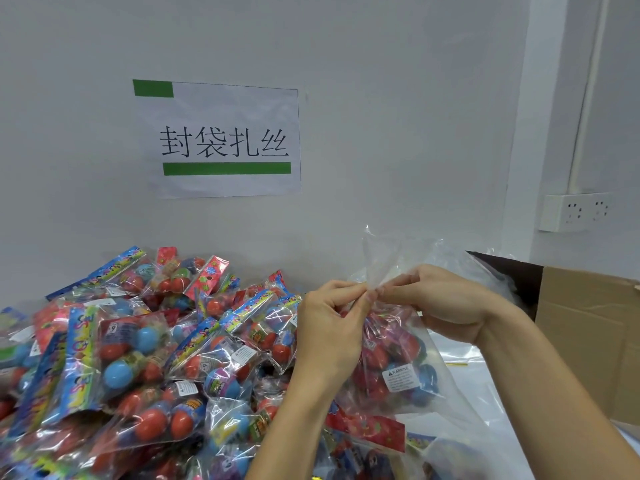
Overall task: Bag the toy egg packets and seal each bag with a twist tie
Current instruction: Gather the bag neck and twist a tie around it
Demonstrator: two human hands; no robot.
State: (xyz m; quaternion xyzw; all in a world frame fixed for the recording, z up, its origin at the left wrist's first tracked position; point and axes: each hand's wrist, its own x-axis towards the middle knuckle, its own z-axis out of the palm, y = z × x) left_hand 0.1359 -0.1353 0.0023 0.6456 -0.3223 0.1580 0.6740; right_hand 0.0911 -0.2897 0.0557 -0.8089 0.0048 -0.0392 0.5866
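Both hands, left (332, 320) and right (440, 303), meet and pinch the gathered neck of a clear bag (391, 358) of toy eggs, held up right of the packet pile (138, 341). This looks like the sealing step; no twist tie is discernible, so next probably comes wrapping and twisting one tight around the neck.

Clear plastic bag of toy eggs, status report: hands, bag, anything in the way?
Left hand and right hand both pinching gathered neck of clear plastic bag. Twist tie not visible. Nothing in the way.

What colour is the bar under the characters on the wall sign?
Green bar, head view.
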